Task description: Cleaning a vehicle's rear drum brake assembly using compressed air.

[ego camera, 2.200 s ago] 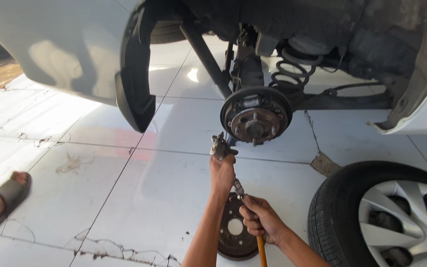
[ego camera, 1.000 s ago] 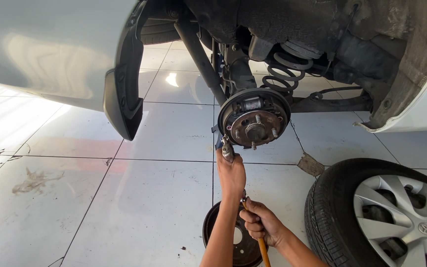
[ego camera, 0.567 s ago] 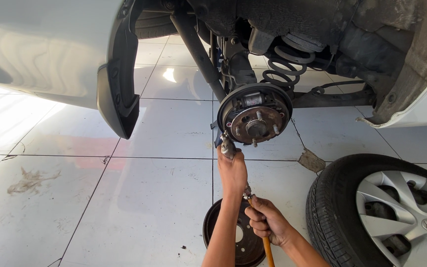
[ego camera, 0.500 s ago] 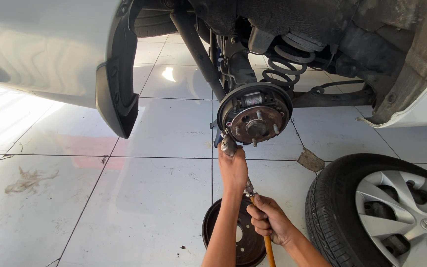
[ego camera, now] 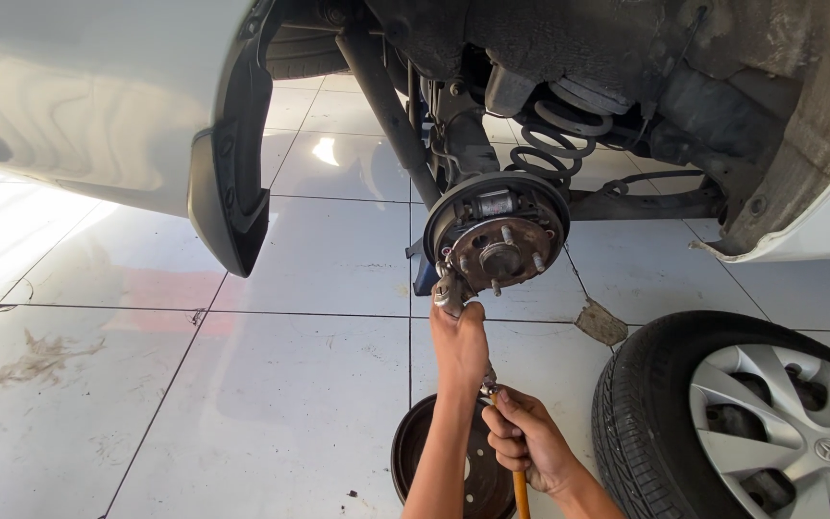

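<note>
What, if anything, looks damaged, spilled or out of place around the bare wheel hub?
One floor tile right of the hub has a broken patch with a dull grey filling. A brownish smear stains the tiles at far left. The brake drum lies on the floor beside the removed wheel, both off the car.

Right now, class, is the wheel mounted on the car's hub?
No: the wheel stands on the floor beside the car, and the hub is bare, its studs showing.
</note>
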